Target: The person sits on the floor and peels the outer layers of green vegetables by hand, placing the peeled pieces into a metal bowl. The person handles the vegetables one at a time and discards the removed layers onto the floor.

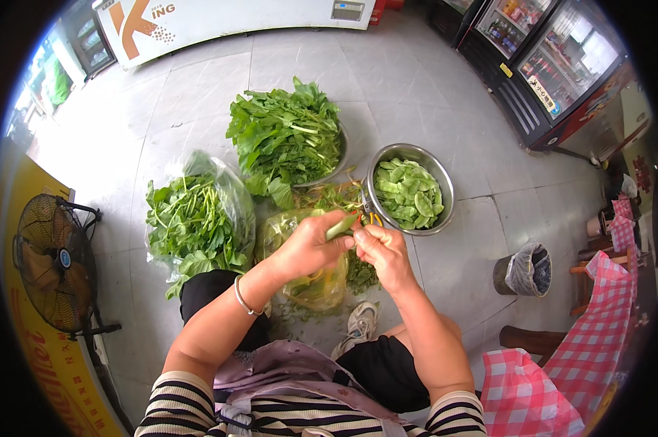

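My left hand [310, 248] holds a flat green bean pod [341, 226] between thumb and fingers. Against the pod's near side, the fingertips of my right hand [385, 254] are pinched together; my fingers partly hide the spot. Just beyond my hands stands a steel bowl [449, 205] of flat green pods [408, 191]. Scissors with yellow and red handles [374, 219] lie beside that bowl, partly covered by my right hand. Under my forearms is a yellowish plastic bag [323, 287], with plant scraps [362, 273] around it on the floor.
Leafy greens [285, 131] heap over a metal basin [344, 147] ahead. More greens [192, 218] fill a clear plastic bag [236, 191] at left. A black fan [56, 265] stands far left, a lined bin [523, 270] at right. Checked cloths [586, 338] cover furniture near a drinks fridge [542, 65].
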Motion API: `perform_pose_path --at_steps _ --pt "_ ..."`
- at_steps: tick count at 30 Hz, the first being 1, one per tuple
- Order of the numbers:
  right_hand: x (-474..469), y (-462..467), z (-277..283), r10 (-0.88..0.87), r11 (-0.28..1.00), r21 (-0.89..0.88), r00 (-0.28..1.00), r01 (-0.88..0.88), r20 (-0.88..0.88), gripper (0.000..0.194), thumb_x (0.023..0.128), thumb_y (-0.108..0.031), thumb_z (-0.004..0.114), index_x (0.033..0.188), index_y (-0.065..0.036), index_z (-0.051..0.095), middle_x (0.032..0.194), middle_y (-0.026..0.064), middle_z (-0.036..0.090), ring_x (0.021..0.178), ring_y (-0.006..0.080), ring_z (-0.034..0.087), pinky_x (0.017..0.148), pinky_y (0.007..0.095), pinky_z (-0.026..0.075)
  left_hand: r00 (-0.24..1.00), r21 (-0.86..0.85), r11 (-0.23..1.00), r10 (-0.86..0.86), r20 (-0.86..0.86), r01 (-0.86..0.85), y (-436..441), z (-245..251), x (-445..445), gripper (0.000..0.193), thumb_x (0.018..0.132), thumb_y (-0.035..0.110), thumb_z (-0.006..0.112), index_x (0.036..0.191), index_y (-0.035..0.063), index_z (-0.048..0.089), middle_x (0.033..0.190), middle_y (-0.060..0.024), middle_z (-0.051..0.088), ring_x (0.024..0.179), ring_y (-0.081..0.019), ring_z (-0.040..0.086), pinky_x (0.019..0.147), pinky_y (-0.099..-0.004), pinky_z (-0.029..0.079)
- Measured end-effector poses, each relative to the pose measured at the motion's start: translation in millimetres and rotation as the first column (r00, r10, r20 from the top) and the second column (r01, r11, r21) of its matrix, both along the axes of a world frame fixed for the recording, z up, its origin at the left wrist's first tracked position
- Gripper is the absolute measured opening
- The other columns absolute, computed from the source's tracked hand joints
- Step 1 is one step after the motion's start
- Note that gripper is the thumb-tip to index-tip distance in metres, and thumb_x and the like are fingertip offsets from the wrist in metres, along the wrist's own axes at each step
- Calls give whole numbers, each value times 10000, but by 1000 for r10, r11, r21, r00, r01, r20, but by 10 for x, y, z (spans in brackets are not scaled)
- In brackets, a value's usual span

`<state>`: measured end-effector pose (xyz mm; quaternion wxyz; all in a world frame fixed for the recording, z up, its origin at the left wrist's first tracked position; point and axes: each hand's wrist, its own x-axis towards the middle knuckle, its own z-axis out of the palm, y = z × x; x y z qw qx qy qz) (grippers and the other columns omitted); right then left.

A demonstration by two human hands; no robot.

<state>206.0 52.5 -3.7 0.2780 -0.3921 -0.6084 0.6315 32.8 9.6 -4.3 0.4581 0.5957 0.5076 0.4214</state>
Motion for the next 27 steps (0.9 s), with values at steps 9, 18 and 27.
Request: perform_pose_path --at_steps 9,18,27 --pt "-32 22 -75 -90 867 -497 965 -45 -245 354 968 -315 463 677 -118 423 561 -45 344 435 76 318 529 285 398 945 309 949 154 -289 -60 5 -37 10 348 721 83 745 1043 8 637 1021 -132 655 930 -313 639 815 -351 517" --pt "-79 -11 -136 -84 958 286 970 16 229 239 946 -214 471 826 -17 532 560 118 507 501 286 521 511 406 423 893 400 916 198 -403 -23 -5 -108 -31 219 738 43 688 953 22 652 879 -139 643 812 -335 630 685 -382 513" --pt "-134 -88 -156 -222 864 503 908 14 356 157 927 -140 491 854 -7 533 639 203 561 613 406 567 541 460 417 914 305 948 205 -349 -96 11 -180 55 195 781 98 677 935 -17 646 855 -178 633 780 -363 609 694 -398 496"
